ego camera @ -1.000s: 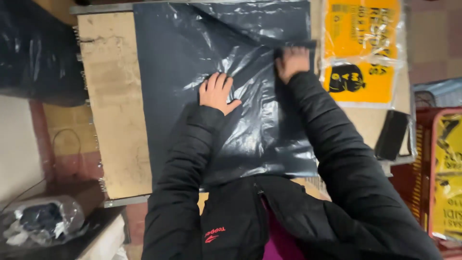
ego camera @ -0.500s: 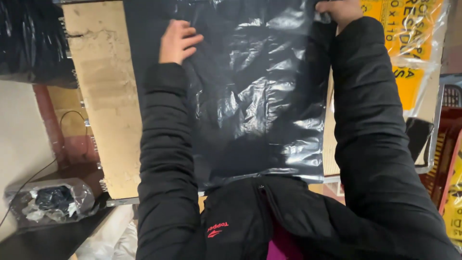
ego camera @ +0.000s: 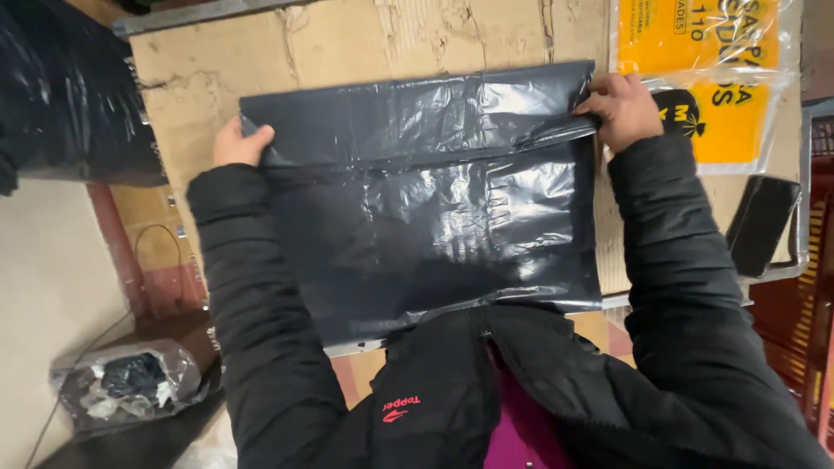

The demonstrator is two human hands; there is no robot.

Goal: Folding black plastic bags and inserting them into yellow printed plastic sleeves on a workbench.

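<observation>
Since prev. frame, black plastic bag (ego camera: 434,226) is lying folded over on cardboard-topped table (ego camera: 200,95). Left hand (ego camera: 239,143), right hand (ego camera: 621,108) are pinching fold ends. Film looks light, limp, slippery; grip at corners.

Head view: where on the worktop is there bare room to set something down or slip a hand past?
Bare cardboard-covered worktop lies beyond the black plastic bag, and in a strip left of it, above the left hand. The right side is crowded: right hand, yellow printed packets in clear plastic, flat black phone-like slab.
</observation>
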